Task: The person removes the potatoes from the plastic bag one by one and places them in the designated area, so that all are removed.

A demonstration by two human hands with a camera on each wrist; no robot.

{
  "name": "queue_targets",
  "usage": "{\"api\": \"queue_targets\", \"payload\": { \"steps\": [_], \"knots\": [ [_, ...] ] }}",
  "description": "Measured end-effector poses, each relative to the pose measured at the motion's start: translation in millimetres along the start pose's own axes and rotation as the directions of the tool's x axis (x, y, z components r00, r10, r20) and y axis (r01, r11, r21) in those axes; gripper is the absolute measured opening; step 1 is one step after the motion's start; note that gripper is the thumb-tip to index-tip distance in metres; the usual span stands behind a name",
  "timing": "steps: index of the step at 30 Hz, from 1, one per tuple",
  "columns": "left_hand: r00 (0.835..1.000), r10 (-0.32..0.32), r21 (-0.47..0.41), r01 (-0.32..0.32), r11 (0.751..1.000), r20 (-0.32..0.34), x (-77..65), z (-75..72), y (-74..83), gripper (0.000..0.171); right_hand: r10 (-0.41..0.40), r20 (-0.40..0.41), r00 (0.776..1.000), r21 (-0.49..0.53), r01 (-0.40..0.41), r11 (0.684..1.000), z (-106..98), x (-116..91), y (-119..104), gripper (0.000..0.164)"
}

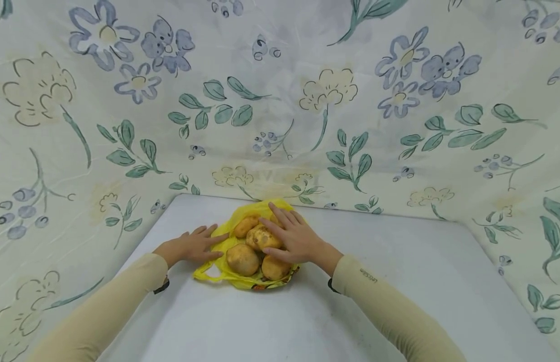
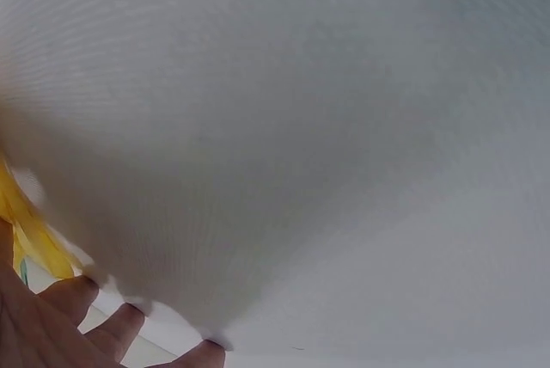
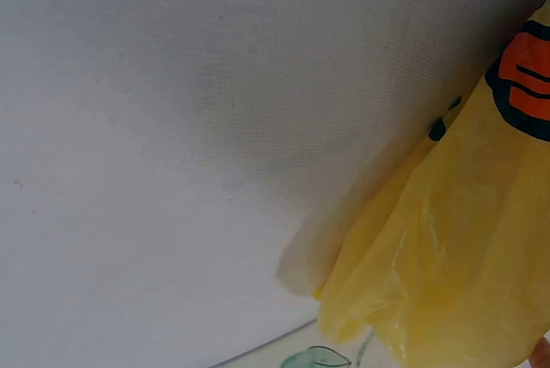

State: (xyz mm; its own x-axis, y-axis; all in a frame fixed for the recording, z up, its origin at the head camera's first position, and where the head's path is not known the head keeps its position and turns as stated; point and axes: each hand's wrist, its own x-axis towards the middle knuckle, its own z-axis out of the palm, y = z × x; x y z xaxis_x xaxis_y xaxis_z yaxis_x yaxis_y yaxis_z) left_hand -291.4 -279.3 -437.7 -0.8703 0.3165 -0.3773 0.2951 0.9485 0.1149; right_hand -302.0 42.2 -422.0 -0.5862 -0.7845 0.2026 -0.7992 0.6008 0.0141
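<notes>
A yellow plastic bag (image 1: 244, 251) lies spread open at the far middle of the white bench (image 1: 397, 281), close to the flowered cloth (image 1: 280, 100) that hangs behind and to both sides of it. Four brown potatoes (image 1: 242, 259) sit bunched on top of the bag. The person's right hand (image 1: 294, 235) lies flat over the potatoes on the bag's right side, fingers straight and spread, the palm touching the uppermost ones; its grip is fully loose and closes on nothing. The left hand (image 1: 195, 246) lies flat on the bench at the bag's left edge, fingertips (image 1: 220, 237) reaching onto the yellow plastic just beside the nearest potato, its grip likewise loose and empty. Both forearms wear beige sleeves (image 1: 384, 296). The left wrist view shows the fingertips pressed on the bench with a sliver of the bag beside them. In the right wrist view the bag's crinkled edge carries an orange and black print (image 3: 526, 76).
</notes>
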Motion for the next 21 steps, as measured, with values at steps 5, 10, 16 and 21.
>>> {"api": "queue_targets", "payload": {
  "steps": [5,10,16,21],
  "knots": [
    [1.000,0.006,-0.001,-0.006,1.000,-0.008,1.3,2.6,-2.2,0.071,-0.008,0.005,1.000,0.008,0.008,1.000,0.3,4.7,-0.5,0.074],
    [1.000,0.016,-0.001,-0.016,1.000,-0.009,-2.4,-0.9,1.8,0.069,0.003,0.019,1.000,0.011,-0.003,1.000,0.0,8.4,-2.3,0.075],
    [1.000,0.007,-0.005,-0.007,1.000,-0.003,-3.4,1.8,1.2,0.069,-0.016,0.020,1.000,0.052,0.015,0.999,2.9,9.6,-5.5,0.077],
    [1.000,-0.001,0.000,0.001,1.000,-0.001,-0.5,4.3,-1.6,0.070,-0.016,0.027,1.000,0.063,0.014,0.998,4.1,12.5,-5.6,0.079]
  ]
}}
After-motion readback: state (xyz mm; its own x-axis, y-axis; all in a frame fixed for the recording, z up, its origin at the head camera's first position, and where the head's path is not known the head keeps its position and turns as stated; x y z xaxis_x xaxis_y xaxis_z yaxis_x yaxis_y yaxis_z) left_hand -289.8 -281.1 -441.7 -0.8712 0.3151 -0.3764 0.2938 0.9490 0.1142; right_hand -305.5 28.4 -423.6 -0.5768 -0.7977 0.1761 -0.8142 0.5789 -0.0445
